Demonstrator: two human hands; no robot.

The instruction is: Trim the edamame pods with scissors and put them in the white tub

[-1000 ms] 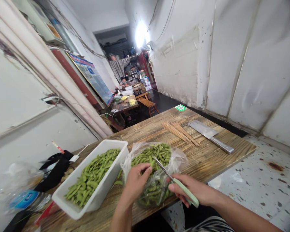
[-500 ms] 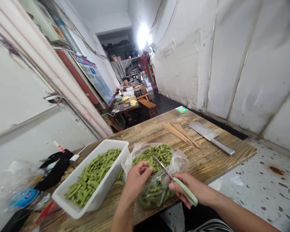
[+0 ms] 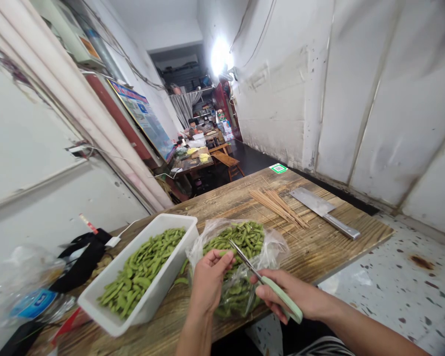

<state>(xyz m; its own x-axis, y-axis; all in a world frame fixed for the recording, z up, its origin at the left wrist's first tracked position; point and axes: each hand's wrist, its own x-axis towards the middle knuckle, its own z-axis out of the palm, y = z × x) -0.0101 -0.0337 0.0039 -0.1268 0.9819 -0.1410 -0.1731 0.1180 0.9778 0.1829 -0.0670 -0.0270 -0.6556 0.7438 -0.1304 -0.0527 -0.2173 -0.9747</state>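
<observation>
Between the thumb and fingers of my left hand [image 3: 209, 277] is a green edamame pod [image 3: 222, 253], pinched over the clear plastic bag [image 3: 274, 245]. My right hand [image 3: 284, 291] grips scissors [image 3: 280, 295] with pale green handles. Their metal blades point up and left, close to the pod's end; whether they touch it I cannot tell. Many edamame pods [image 3: 250, 237] fill the bag under both hands. Left of it, a white plastic tub [image 3: 166, 277] holds more edamame pods [image 3: 143, 277].
On the wooden table [image 3: 222, 210] lie thin wooden skewers [image 3: 280, 207] and a cleaver [image 3: 324, 210] at the right. A plastic bottle [image 3: 37, 304] and a black bag [image 3: 77, 259] are at the left. Further back, a person [image 3: 193, 127] sits at another table.
My left hand's fingers have closed around a pod and tilted toward the scissors. My right hand has shifted slightly left with the scissors, bringing the blades closer to the pod.
</observation>
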